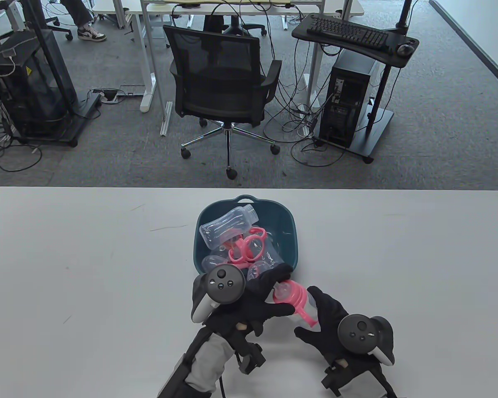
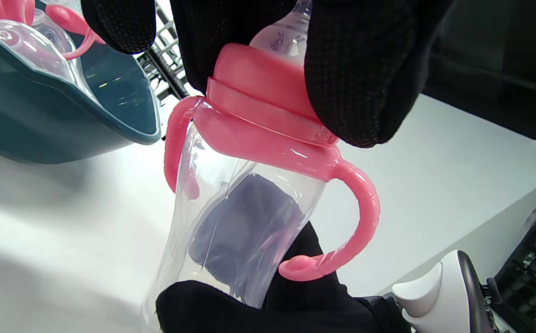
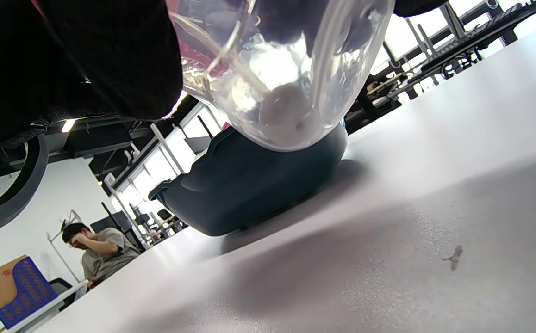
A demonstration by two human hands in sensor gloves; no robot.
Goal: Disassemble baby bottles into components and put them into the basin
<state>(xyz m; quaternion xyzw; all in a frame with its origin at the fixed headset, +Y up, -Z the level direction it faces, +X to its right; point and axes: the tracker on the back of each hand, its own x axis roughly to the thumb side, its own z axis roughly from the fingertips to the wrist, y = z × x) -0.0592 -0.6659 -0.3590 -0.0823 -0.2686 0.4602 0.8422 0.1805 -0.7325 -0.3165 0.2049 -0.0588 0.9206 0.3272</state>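
Note:
A clear baby bottle (image 1: 305, 304) with a pink collar and two pink handles (image 2: 268, 134) is held above the table, just in front of the basin. My left hand (image 1: 269, 296) grips its pink collar and teat end, fingers curled over the top (image 2: 342, 69). My right hand (image 1: 325, 319) holds the clear body from below; the bottle's base (image 3: 286, 111) fills the right wrist view. The dark teal basin (image 1: 290, 222) holds clear bottle bodies (image 1: 228, 226), pink handle rings (image 1: 247, 246) and clear caps.
The white table (image 1: 87, 269) stretches wide on both sides of the basin. Beyond its far edge stand an office chair (image 1: 224, 87), a computer tower and desks. A seated person shows far off in the right wrist view.

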